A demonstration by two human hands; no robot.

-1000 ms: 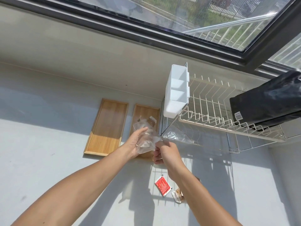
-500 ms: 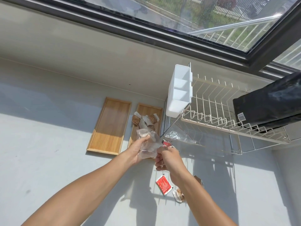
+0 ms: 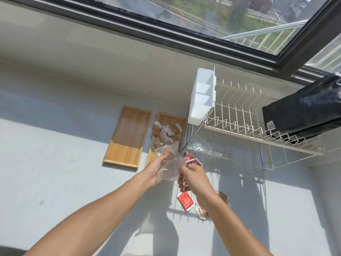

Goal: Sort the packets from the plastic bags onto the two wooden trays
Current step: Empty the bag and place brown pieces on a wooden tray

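Two wooden trays: right tray [image 3: 180,120] holds brown packets [image 3: 165,133], left tray [image 3: 129,135] bare, red packets [image 3: 186,201] unsorted, both hands, left hand [image 3: 156,171] and right hand [image 3: 193,177], gripping plastic bag [image 3: 170,163].

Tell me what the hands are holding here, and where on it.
Both hold one clear plastic bag: the left hand grips its left side, the right hand pinches its right edge.

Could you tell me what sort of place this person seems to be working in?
Probably a home kitchen counter: a white dish rack with a cutlery caddy stands on the pale countertop under a window.
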